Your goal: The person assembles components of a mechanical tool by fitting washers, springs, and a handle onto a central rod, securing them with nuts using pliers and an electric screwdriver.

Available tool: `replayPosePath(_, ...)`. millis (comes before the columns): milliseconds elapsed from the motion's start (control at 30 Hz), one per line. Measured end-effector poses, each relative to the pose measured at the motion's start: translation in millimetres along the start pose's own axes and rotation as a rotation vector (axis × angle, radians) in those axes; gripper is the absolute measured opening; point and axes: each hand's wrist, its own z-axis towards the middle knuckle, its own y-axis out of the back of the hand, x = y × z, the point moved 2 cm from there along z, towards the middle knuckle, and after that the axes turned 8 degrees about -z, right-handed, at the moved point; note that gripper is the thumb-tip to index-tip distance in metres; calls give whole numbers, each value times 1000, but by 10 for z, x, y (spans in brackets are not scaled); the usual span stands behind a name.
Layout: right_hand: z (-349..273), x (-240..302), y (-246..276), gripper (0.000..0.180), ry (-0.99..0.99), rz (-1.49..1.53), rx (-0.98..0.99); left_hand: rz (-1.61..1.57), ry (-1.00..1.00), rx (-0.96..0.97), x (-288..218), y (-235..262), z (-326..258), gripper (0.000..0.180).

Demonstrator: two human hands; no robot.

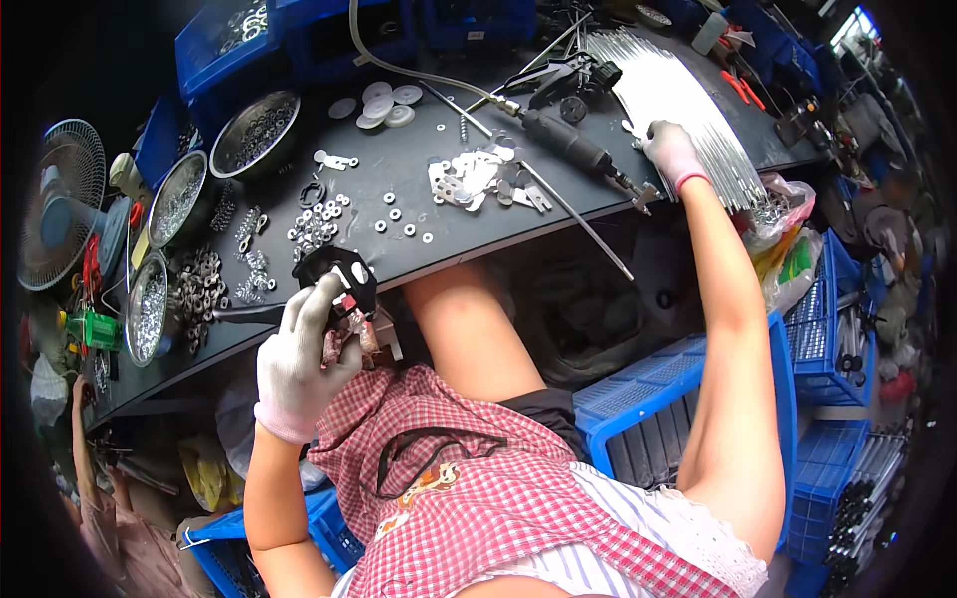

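Observation:
My left hand [311,344], in a white knit glove, is closed around a black plastic part [334,274] at the table's front edge. Bits of red and worn wrapping show below the part, under my fingers. On the right, my gloved right hand [670,151] lies against the left side of a broad layer of thin metal rods [678,100]. Its fingers are curled, and what lies in them is hidden. Just left of that hand is a dark air screwdriver [568,140] with a hose. A single metal rod [578,221] sticks out over the front edge.
Flat metal plates [478,177], washers [317,221] and white discs [384,105] lie on the dark table [399,239]. Steel bowls [255,135] of small parts stand at left. Blue crates [648,384] sit beside my legs. A fan [70,214] and another person [125,538] are far left.

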Motion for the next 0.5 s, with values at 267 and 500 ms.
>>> replayPosePath(267, 449, 178, -68, 31, 102, -308, 66, -50, 57, -19, -2, -59, 58, 68)
replayPosePath(500, 186, 387, 188, 26, 178, -380, 154, -142, 141, -13, 15, -112, -92, 68)
